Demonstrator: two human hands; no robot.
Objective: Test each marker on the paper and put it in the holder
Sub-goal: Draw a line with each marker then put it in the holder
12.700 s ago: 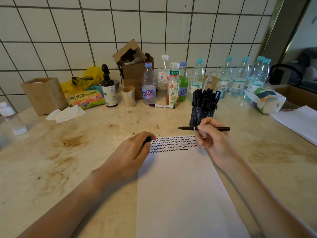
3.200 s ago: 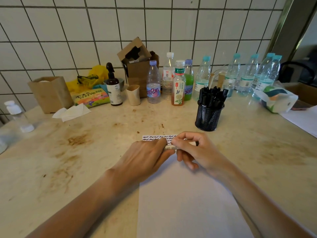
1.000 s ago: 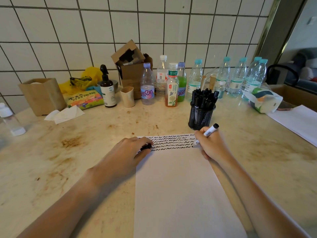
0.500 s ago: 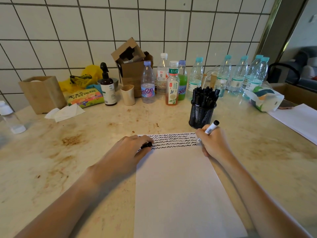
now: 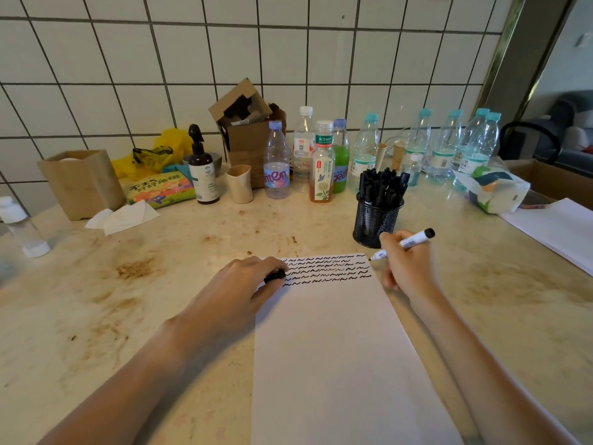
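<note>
A white sheet of paper (image 5: pixel 333 348) lies in front of me, its top covered by rows of black squiggles. My right hand (image 5: pixel 407 268) grips an uncapped white-barrelled marker (image 5: pixel 404 244), whose tip hovers just off the paper's upper right corner. My left hand (image 5: pixel 237 287) rests on the paper's upper left edge and pinches the black marker cap (image 5: pixel 275 276). The black mesh holder (image 5: pixel 375 221), filled with several black markers, stands just behind my right hand.
Several plastic bottles (image 5: pixel 321 162) line the tiled wall, with an open cardboard box (image 5: pixel 248 130), a pump bottle (image 5: pixel 202 170), a beige cup (image 5: pixel 239 184) and a wooden box (image 5: pixel 81 181). A tissue pack (image 5: pixel 494 191) and another sheet (image 5: pixel 558 229) lie at right.
Over the last second my right hand with the marker has shifted slightly right, the tip leaving the end of the last squiggle line. My left hand stays put with the cap.
</note>
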